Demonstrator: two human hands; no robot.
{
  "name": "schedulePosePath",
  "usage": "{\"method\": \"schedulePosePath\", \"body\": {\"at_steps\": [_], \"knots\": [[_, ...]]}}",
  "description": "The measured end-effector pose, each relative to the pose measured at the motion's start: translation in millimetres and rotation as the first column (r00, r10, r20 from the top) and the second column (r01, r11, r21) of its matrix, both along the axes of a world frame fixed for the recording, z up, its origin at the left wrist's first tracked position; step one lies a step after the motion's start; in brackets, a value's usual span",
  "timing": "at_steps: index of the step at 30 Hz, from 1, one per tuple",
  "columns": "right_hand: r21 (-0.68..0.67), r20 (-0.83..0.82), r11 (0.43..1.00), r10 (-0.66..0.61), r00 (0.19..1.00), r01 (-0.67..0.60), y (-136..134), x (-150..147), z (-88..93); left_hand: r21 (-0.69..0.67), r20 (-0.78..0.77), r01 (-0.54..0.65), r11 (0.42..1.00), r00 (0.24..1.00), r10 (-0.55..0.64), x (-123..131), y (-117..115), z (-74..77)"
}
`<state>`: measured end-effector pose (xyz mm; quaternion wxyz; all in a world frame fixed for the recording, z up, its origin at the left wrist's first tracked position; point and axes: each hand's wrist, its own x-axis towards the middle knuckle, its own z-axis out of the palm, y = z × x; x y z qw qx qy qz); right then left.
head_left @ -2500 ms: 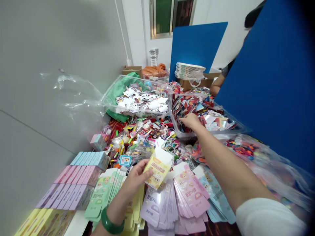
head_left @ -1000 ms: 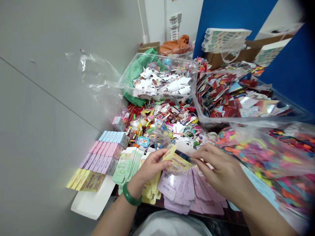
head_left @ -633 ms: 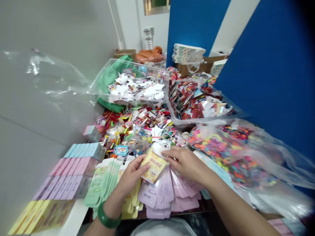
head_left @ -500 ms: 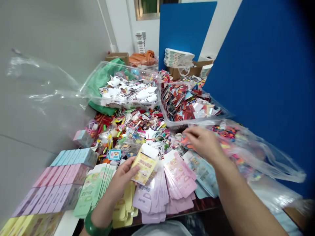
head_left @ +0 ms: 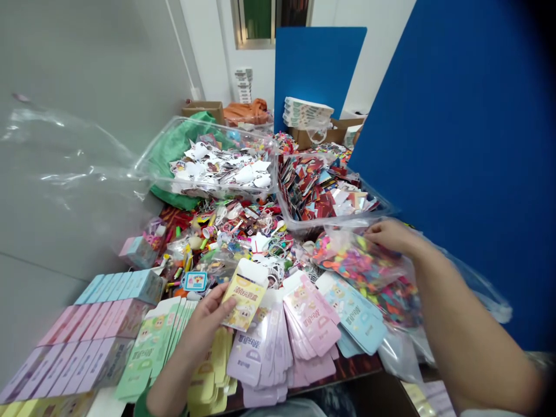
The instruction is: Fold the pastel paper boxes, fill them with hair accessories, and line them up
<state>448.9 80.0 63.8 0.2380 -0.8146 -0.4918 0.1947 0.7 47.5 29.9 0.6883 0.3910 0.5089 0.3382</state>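
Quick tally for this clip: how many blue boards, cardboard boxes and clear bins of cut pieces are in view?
Blue boards: 2
Cardboard boxes: 2
Clear bins of cut pieces: 2
Total: 6

Left hand (head_left: 202,327) holding a yellow card (head_left: 244,301), right hand (head_left: 391,236) pinching a clear bag of coloured scraps (head_left: 360,260)
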Motion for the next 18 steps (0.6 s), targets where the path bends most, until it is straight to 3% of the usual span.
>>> {"method": "schedulePosePath", "body": {"at_steps": [5, 9, 13, 18], "knots": [[-0.025, -0.355, 0.999, 0.017, 0.935, -0.027, -13.4, 18.1, 18.1, -0.015, -0.022, -0.054, 0.998, 0.998, 0.054, -0.8, 0.9, -1.0], [0.007, -0.465, 0.999, 0.034, 0.885, -0.035, -22.6, 22.2, 24.6, -0.024, -0.033, -0.045, 0.999, 0.998, 0.044, -0.4, 0.5, -3.7], [-0.056, -0.421, 0.998, 0.013, 0.907, -0.040, -19.9, 24.1, 18.1, -0.014, -0.032, -0.041, 0.999, 0.999, 0.040, 1.2, -1.0, -2.9], [-0.234, -0.191, 0.972, -0.062, 0.980, 0.015, -1.8, 15.0, -9.7, 0.015, -0.026, 0.000, 1.000, 1.000, 0.000, 4.0, -4.9, -1.1]]}}
